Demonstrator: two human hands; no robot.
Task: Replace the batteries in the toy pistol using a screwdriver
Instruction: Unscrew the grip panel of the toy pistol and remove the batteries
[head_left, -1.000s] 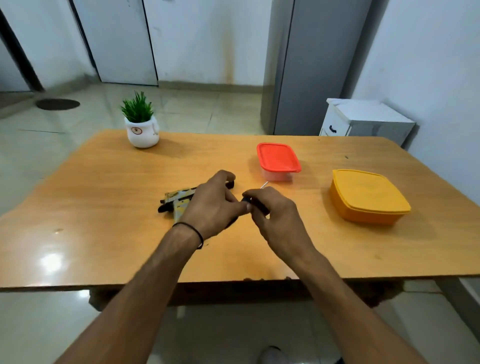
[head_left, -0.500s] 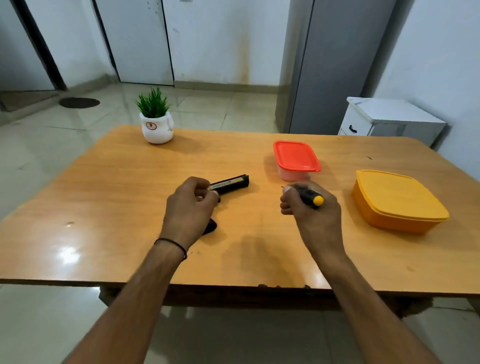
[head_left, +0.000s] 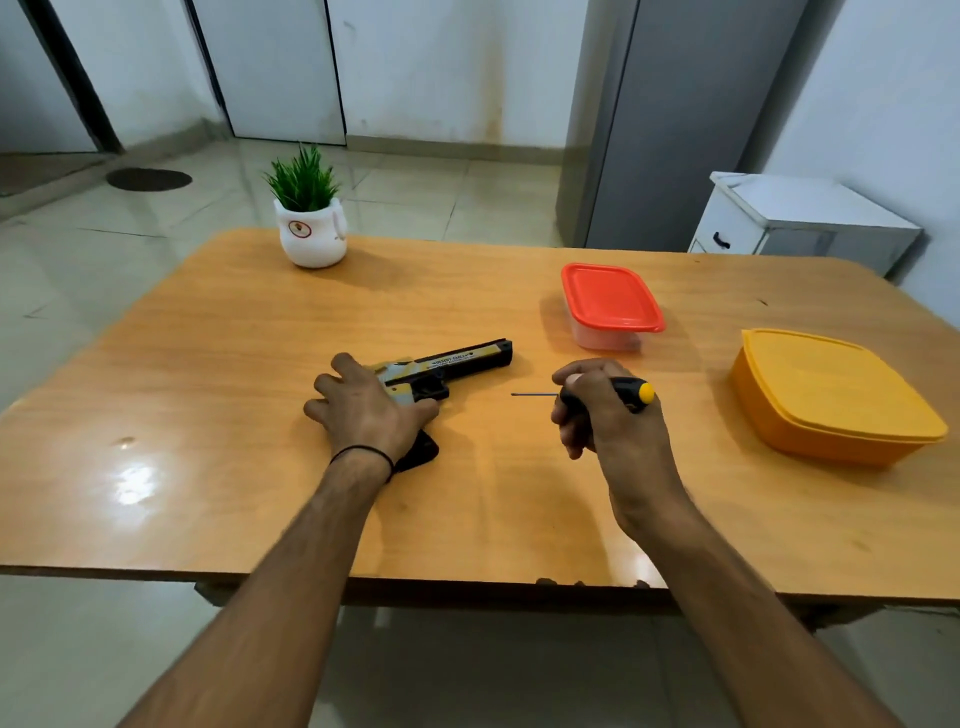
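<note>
The black and yellow toy pistol (head_left: 451, 365) lies flat on the wooden table (head_left: 234, 364), barrel pointing right. My left hand (head_left: 366, 410) rests on its grip with the fingers spread flat, covering most of the handle. My right hand (head_left: 608, 415) grips a screwdriver (head_left: 631, 392) with a black handle and yellow end cap. Its thin metal shaft points left toward the pistol, and the tip stops a short way from the trigger area.
A small clear box with a red lid (head_left: 610, 304) stands behind the right hand. A larger orange lidded box (head_left: 831, 395) sits at the right. A white pot with a green plant (head_left: 311, 228) is at the back left. The table's front edge is chipped.
The pistol has been turned and laid flat with its barrel to the right. My left hand has flattened onto its grip. My right hand drew apart and now aims the screwdriver's shaft left.
</note>
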